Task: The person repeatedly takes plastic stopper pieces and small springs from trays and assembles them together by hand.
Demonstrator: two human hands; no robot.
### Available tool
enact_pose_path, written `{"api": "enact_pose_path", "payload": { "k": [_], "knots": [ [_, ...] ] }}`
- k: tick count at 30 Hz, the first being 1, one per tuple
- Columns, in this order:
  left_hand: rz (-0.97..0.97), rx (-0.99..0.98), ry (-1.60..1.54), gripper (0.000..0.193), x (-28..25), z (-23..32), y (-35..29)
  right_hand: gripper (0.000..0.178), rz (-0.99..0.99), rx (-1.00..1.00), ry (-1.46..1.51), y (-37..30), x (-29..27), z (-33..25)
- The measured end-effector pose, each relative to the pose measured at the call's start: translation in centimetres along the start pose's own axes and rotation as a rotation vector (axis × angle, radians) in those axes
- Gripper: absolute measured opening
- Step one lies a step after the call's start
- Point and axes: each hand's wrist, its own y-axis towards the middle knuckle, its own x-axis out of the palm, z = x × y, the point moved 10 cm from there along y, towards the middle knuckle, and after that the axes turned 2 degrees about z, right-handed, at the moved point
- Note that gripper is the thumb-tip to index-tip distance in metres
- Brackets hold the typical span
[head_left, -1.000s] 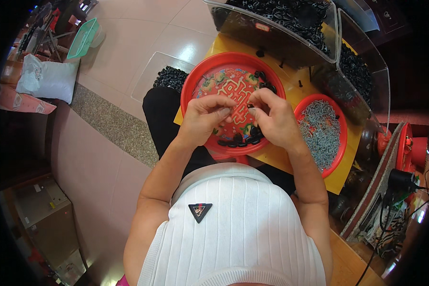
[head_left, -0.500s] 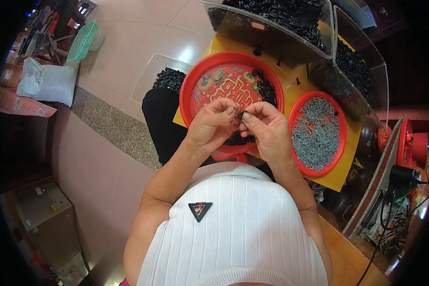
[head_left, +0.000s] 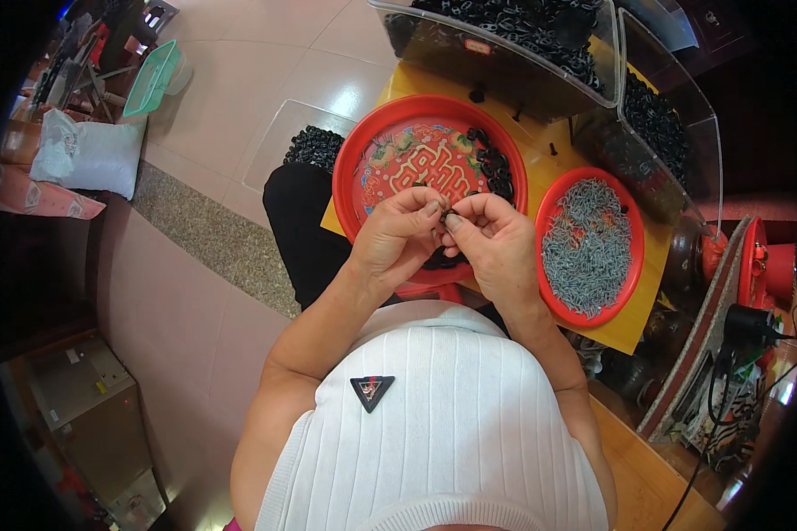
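My left hand point(head_left: 397, 237) and my right hand point(head_left: 499, 246) meet over the near part of a large red round tray point(head_left: 342, 168). Between their fingertips is a small black piece point(head_left: 446, 215), pinched from both sides; the fingers cover most of it, so its exact shape is hidden. Inside the tray, black plastic pieces point(head_left: 494, 166) lie along the right side, and more show below my hands. Right of my right hand, a smaller red tray point(head_left: 595, 319) holds many small grey metal screws point(head_left: 584, 265).
Both trays rest on a yellow board point(head_left: 540, 142). Behind them stand a clear bin point(head_left: 505, 78) and a second clear bin point(head_left: 629, 159), both with black pieces. More black parts point(head_left: 313, 147) lie at the left, beyond my knee. A white sack point(head_left: 97, 155) sits far left.
My hands stay together over the tray with only slight shifts of the fingers and the right wrist. The small black piece remains pinched between them.
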Motion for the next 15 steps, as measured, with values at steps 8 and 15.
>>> {"api": "enact_pose_path", "payload": {
  "k": [8, 15],
  "knots": [
    [0.015, -0.013, -0.006, 0.007, -0.53, -0.32, -0.18, 0.006, 0.001, 0.025, 0.005, -0.13, 0.0, 0.13],
    [0.006, -0.028, -0.013, 0.007, -0.3, -0.55, -0.18, 0.006, -0.006, 0.012, -0.025, -0.11, -0.08, 0.06]
  ]
}}
